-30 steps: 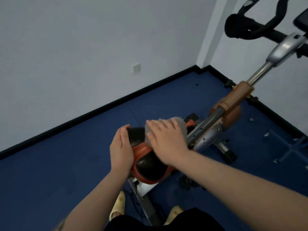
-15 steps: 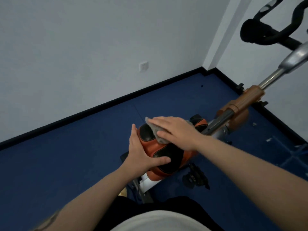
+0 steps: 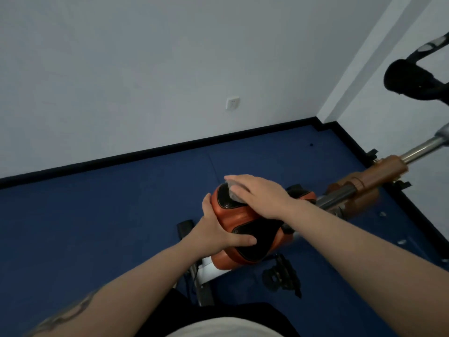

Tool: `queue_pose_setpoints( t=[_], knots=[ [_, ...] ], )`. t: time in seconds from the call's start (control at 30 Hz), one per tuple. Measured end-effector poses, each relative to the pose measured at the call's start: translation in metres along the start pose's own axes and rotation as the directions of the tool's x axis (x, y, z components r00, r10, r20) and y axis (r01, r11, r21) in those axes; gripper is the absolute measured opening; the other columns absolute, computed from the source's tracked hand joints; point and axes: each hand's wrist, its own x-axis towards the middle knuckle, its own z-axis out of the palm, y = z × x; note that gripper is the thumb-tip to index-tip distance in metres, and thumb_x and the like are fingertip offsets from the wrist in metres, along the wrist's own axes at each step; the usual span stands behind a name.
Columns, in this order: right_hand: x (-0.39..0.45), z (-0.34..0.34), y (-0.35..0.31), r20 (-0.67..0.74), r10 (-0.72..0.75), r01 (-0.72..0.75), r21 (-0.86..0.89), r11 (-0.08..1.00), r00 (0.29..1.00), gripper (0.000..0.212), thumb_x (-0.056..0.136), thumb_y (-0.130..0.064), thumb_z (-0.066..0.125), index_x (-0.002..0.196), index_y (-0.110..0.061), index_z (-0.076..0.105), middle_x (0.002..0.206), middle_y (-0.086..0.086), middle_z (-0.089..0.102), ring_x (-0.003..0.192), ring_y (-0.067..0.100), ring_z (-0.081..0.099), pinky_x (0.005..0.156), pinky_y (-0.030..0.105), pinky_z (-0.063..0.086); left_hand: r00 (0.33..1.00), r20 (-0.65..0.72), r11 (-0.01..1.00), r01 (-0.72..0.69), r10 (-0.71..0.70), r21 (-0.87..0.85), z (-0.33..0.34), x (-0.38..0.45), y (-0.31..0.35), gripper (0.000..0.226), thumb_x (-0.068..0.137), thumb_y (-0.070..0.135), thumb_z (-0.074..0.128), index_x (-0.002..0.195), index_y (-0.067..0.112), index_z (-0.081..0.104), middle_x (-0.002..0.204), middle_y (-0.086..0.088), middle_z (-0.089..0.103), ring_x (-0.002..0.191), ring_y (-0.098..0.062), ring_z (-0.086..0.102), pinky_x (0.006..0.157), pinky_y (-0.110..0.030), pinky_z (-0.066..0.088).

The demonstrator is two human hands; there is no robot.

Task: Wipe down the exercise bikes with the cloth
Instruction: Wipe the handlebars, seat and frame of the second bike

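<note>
An exercise bike stands on the blue floor with an orange and black saddle [image 3: 245,242] in the middle of the view. My left hand [image 3: 213,232] grips the saddle's left side, thumb across the black top. My right hand [image 3: 260,195] lies flat on the far part of the saddle and presses a grey cloth [image 3: 233,193] onto it. Only a small edge of the cloth shows under the fingers. The bike's orange frame [image 3: 379,173] and silver post [image 3: 422,152] run up to the right toward black handlebars [image 3: 408,79].
A black pedal [image 3: 281,278] hangs below the saddle on the right, another pedal [image 3: 185,227] on the left. White walls with a black skirting meet in a corner behind. A wall socket [image 3: 232,103] sits on the far wall. Blue floor spreads to the left.
My right hand has slid the cloth toward the saddle's far left part. My left hand has shifted from the saddle's side to a grip with the thumb on top. The view has moved.
</note>
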Motion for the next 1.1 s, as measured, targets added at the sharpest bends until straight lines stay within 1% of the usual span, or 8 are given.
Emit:
queue_pose_setpoints(
  t=[0.13, 0.3, 0.43, 0.6, 0.67, 0.77, 0.93, 1.1],
  knots=[
    [-0.011, 0.009, -0.008, -0.022, -0.294, 0.290, -0.095, 0.952, 0.956, 0.049, 0.101, -0.052, 0.025, 0.150, -0.047, 0.022, 0.159, -0.021, 0.020, 0.146, 0.010, 0.016, 0.107, 0.037, 0.024, 0.999, -0.017, 0.999, -0.048, 0.048, -0.012, 0.002, 0.001, 0.001, 0.160, 0.031, 0.065, 0.088, 0.151, 0.031, -0.012, 0.141, 0.002, 0.041, 0.124, -0.015, 0.051, 0.104, -0.038, 0.048],
    [0.006, -0.001, -0.014, 0.034, -0.084, 0.081, 0.075, 0.994, 0.996, 0.043, 0.101, -0.052, 0.032, 0.143, -0.048, 0.038, 0.153, -0.016, 0.034, 0.139, 0.014, 0.035, 0.108, 0.043, 0.036, 0.996, -0.054, 0.997, -0.072, 0.071, -0.009, 0.001, 0.000, 0.000, 0.149, 0.034, 0.064, 0.089, 0.149, 0.039, -0.003, 0.129, 0.010, 0.047, 0.116, -0.012, 0.055, 0.093, -0.029, 0.052],
    [-0.005, 0.020, -0.030, -0.013, -0.402, 0.394, -0.164, 0.904, 0.916, 0.042, 0.098, -0.053, 0.039, 0.139, -0.048, 0.043, 0.156, -0.014, 0.031, 0.145, 0.018, 0.018, 0.113, 0.045, 0.015, 0.963, -0.070, 0.965, -0.259, 0.261, 0.042, 0.008, 0.001, -0.001, 0.091, 0.049, 0.050, 0.091, 0.128, 0.046, 0.047, 0.117, 0.029, 0.058, 0.116, -0.004, 0.058, 0.089, -0.015, 0.050],
    [0.014, 0.000, -0.018, 0.030, 0.017, -0.022, 0.168, 0.985, 0.999, 0.043, 0.100, -0.056, 0.033, 0.140, -0.047, 0.043, 0.147, -0.013, 0.043, 0.133, 0.016, 0.042, 0.105, 0.044, 0.037, 0.979, -0.087, 0.980, -0.177, 0.185, 0.093, -0.002, -0.005, 0.000, 0.163, 0.031, 0.075, 0.085, 0.153, 0.034, -0.015, 0.156, 0.009, 0.022, 0.143, -0.011, 0.029, 0.115, -0.042, 0.036],
    [0.002, 0.006, -0.021, -0.003, -0.055, 0.055, 0.056, 0.997, 0.998, 0.045, 0.100, -0.055, 0.029, 0.145, -0.049, 0.034, 0.152, -0.013, 0.037, 0.136, 0.018, 0.037, 0.106, 0.046, 0.034, 0.948, -0.067, 0.938, -0.294, 0.310, 0.183, -0.012, -0.005, 0.000, 0.151, 0.037, 0.075, 0.085, 0.154, 0.038, -0.003, 0.158, 0.020, 0.017, 0.145, -0.004, 0.022, 0.117, -0.038, 0.034],
    [-0.023, 0.005, -0.002, -0.052, -0.119, 0.122, 0.055, 0.991, 0.991, 0.047, 0.100, -0.054, 0.032, 0.146, -0.047, 0.030, 0.152, -0.013, 0.037, 0.136, 0.014, 0.036, 0.104, 0.040, 0.032, 0.904, 0.001, 0.892, -0.422, 0.427, 0.162, -0.032, -0.003, 0.002, 0.103, 0.051, 0.062, 0.089, 0.134, 0.066, 0.028, 0.132, 0.043, 0.042, 0.126, 0.015, 0.041, 0.100, -0.010, 0.040],
    [-0.038, 0.007, 0.026, -0.386, 0.324, -0.435, -0.249, 0.865, 0.864, 0.037, 0.101, -0.042, 0.027, 0.096, -0.031, 0.062, 0.103, -0.007, 0.065, 0.104, 0.021, 0.057, 0.090, 0.037, 0.034, 0.921, -0.080, 0.907, -0.357, 0.382, 0.223, -0.041, 0.011, 0.003, 0.078, 0.079, 0.072, 0.056, 0.144, 0.035, 0.037, 0.142, 0.018, 0.040, 0.133, -0.001, 0.033, 0.112, -0.031, 0.030],
    [-0.049, 0.029, -0.001, -0.424, 0.193, -0.220, -0.016, 0.975, 0.885, 0.049, 0.099, -0.048, 0.027, 0.132, -0.029, 0.057, 0.127, -0.008, 0.060, 0.123, 0.015, 0.046, 0.111, 0.036, 0.024, 0.829, 0.003, 0.783, -0.529, 0.559, 0.326, -0.033, 0.039, 0.038, 0.031, 0.102, 0.031, 0.049, 0.132, 0.027, 0.056, 0.128, 0.015, 0.057, 0.120, 0.000, 0.049, 0.105, -0.026, 0.038]
  ],
)
